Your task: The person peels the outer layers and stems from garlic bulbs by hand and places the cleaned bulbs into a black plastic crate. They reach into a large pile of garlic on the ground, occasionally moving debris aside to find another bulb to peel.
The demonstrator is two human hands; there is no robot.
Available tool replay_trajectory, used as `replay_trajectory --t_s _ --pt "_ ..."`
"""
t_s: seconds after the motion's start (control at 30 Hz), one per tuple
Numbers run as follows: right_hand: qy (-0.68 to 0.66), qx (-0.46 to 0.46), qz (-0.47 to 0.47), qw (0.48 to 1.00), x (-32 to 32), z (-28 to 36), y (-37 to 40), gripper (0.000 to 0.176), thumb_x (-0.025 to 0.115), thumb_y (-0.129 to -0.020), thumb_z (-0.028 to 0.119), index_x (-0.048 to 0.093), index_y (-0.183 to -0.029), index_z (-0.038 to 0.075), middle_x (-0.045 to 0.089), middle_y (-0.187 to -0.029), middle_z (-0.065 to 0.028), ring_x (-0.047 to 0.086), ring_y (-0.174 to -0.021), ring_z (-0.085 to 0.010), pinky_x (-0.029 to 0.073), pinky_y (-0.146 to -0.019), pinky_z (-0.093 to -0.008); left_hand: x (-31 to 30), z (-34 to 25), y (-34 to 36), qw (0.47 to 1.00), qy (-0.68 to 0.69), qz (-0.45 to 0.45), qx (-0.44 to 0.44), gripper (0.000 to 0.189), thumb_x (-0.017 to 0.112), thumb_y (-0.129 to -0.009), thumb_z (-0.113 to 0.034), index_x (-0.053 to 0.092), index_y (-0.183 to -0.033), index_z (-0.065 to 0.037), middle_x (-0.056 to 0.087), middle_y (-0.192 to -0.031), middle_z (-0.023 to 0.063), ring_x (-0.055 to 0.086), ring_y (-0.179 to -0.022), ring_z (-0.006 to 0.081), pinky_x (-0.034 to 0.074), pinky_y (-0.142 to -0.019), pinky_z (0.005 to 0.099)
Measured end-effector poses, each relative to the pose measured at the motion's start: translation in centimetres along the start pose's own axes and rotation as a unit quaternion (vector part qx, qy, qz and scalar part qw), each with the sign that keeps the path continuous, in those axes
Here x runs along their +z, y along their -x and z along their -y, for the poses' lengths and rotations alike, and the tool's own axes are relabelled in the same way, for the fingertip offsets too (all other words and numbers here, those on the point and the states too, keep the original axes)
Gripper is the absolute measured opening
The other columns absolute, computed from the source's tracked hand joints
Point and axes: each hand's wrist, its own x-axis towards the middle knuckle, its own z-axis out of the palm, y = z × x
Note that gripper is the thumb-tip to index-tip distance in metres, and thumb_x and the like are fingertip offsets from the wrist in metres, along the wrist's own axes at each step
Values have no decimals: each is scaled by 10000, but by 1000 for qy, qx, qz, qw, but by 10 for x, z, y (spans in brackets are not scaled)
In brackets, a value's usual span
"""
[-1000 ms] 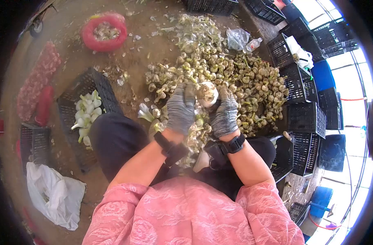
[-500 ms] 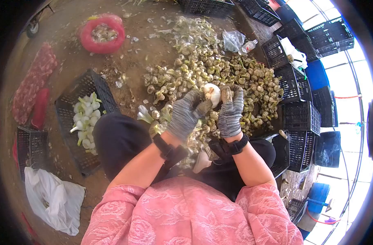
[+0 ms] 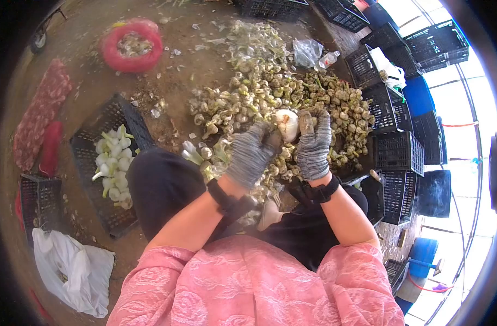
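Observation:
A large white garlic bulb (image 3: 287,125) with brownish marks sits between my two hands. My left hand (image 3: 251,155), in a grey striped glove with soiled fingertips, grips the bulb from its left side. On the other side is my right hand (image 3: 314,148), gloved alike. Its thumb and fingers are pressed together close against the bulb's right edge; whatever they pinch is hidden. Below and beyond the hands spreads a heap of unpeeled garlic bulbs (image 3: 335,108) with short stems. Pale peeled skins and stalks (image 3: 191,153) lie by my left wrist.
On the left a black crate (image 3: 118,225) holds several clean white garlic bulbs (image 3: 116,163). A pink net bag (image 3: 150,60), a white sack (image 3: 74,271) and a filled red net (image 3: 39,117) lie around. Black crates (image 3: 399,151) line the right side. A clear plastic bag (image 3: 307,52) lies beyond the heap.
The garlic bulb has turned slightly and shifted a little right in view. My right hand has moved a little right, its thumb slightly farther from the bulb.

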Motion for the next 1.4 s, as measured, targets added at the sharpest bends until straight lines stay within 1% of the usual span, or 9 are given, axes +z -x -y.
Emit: replay_trajectory --t_s 0.27,0.4,0.6,0.7,0.8,1.03,1.2,1.33,1.4 --pt "5 57 23 998 -10 -1 -26 188 541 -836 135 472 -974 27 539 -814 -53 508 -717 -103 442 -595 -216 2 20 -11 925 338 -61 -161 139 566 -820 -130 563 -899 -16 611 -743 57 591 -611 159 488 -546 283" --pt "363 -251 18 897 -76 -5 -94 247 614 -751 126 503 -969 89 585 -847 -91 566 -724 -200 468 -647 -307 -19 24 -18 912 329 -165 -180 73 523 -844 -126 527 -845 -53 574 -689 44 552 -591 115 486 -549 252" --pt "706 -77 52 702 -310 -109 -137 169 559 -782 169 529 -921 77 597 -842 -125 579 -778 -271 454 -688 -325 -23 21 -15 889 361 -185 -212 88 496 -839 -40 523 -920 -59 586 -774 42 556 -610 117 499 -556 250" --pt "658 140 80 735 -378 -155 -75 296 537 -786 316 560 -943 67 607 -899 -150 575 -827 -311 447 -715 -379 -22 32 -15 900 362 -142 -198 58 524 -833 -88 532 -883 -60 565 -675 23 522 -519 95 457 -478 225" --pt "619 289 391 617 -411 -201 -35 345 561 -775 227 510 -1084 82 568 -933 -77 511 -985 -227 410 -793 -328 -20 31 -11 919 334 -91 -186 134 542 -844 -174 559 -904 -56 549 -652 12 495 -491 97 414 -425 222" --pt "527 227 322 753 -203 -165 -117 287 566 -746 153 547 -1007 36 583 -650 -99 539 -514 -199 435 -467 -329 -7 37 -18 905 299 -104 -285 353 506 -837 -413 547 -709 -86 504 -541 -8 429 -360 87 346 -313 222" --pt "613 188 427 638 -136 -361 -140 346 536 -765 192 553 -1076 41 550 -1099 -154 536 -992 -298 452 -818 -365 8 34 -22 912 242 -127 -306 322 529 -834 -376 552 -726 -73 506 -545 4 464 -413 86 377 -369 211" --pt "368 581 129 715 -105 -454 -121 351 592 -757 341 613 -958 54 595 -978 -150 542 -943 -309 409 -791 -424 13 69 -15 940 230 -133 -215 138 562 -824 -151 571 -911 -45 581 -734 55 548 -580 117 458 -514 244" --pt "598 168 316 717 -92 -366 -97 360 603 -742 336 607 -947 40 632 -875 -118 578 -850 -276 441 -748 -363 16 68 -11 925 251 -83 -273 225 487 -852 -46 496 -1074 -16 544 -997 36 520 -863 105 431 -773 221"
